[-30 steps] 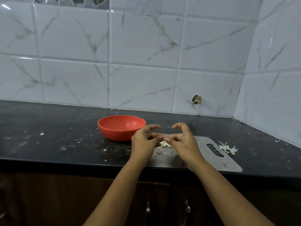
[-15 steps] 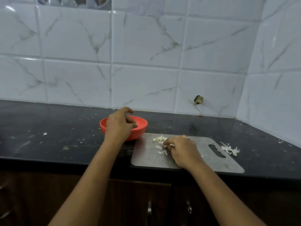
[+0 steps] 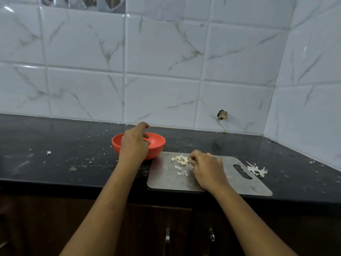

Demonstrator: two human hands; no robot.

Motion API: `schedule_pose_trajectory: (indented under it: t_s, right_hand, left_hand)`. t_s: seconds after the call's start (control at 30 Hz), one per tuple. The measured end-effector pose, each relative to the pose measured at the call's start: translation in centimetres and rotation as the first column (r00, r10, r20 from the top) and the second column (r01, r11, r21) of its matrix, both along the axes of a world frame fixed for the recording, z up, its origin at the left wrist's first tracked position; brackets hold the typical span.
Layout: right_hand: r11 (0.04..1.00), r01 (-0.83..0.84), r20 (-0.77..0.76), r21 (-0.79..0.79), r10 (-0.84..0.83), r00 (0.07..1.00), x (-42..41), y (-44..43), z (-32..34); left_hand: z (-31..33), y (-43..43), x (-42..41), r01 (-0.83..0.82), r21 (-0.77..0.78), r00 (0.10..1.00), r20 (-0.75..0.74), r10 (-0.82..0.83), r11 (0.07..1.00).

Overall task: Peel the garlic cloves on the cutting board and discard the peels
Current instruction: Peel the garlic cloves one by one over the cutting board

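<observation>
Here, left hand [image 3: 133,146] over bowl [image 3: 157,145], right hand [image 3: 208,169] among garlic [image 3: 181,160].

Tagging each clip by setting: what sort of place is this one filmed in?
Most likely a home kitchen: a dark speckled stone countertop backed by white marble-patterned wall tiles, dark wooden cabinet doors below, and a grey metal cutting board with garlic pieces beside an orange plastic bowl.

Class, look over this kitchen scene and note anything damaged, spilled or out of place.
A wall tile has a broken hole with a brown streak below it. A clump of garlic peels lies on the black counter, off the handle end of the cutting board, and pale flecks litter the counter.
</observation>
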State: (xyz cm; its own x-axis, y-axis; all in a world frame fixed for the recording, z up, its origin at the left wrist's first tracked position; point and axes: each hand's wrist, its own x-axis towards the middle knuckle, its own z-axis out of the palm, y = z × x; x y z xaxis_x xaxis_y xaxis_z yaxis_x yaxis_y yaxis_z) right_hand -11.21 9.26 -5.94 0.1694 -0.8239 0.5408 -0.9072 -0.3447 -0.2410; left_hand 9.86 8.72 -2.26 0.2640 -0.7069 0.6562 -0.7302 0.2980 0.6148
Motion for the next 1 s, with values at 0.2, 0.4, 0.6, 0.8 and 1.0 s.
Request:
schedule_pose_trajectory:
  t_s: [0.2, 0.4, 0.6, 0.8, 1.0]
  right_hand:
    - [0.991, -0.125, 0.309, -0.046, 0.134, 0.942, -0.7, -0.7, -0.2]
    - [0.965, -0.258, 0.464, -0.042, 0.248, 0.851, -0.9, 0.3, -0.3]
    - [0.929, -0.37, 0.648, 0.026, 0.266, 0.714, 0.8, 1.0, 0.1]
    - [0.86, -0.473, 0.783, 0.191, 0.158, 0.602, 4.9, 1.0, -0.2]
    - [0.956, -0.28, 0.671, 0.089, 0.151, 0.726, 1.8, -0.1, 0.5]
  left_hand:
    - [0.1, 1.8, -3.7, 0.126, -0.142, 0.992, 0.044, -0.121, 0.982]
    - [-2.2, 2.0, -6.2, 0.213, 0.414, 0.894, 0.282, -0.347, 0.885]
    - [-3.7, 0.8, -5.5, 0.252, 0.305, 0.968, -0.062, -0.245, 0.918]
    - [-4.0, 0.8, -4.9, 0.317, 0.21, 0.91, -0.344, -0.233, 0.925]
    - [-3.9, 0.7, -5.3, 0.288, 0.217, 0.936, -0.268, -0.227, 0.933]
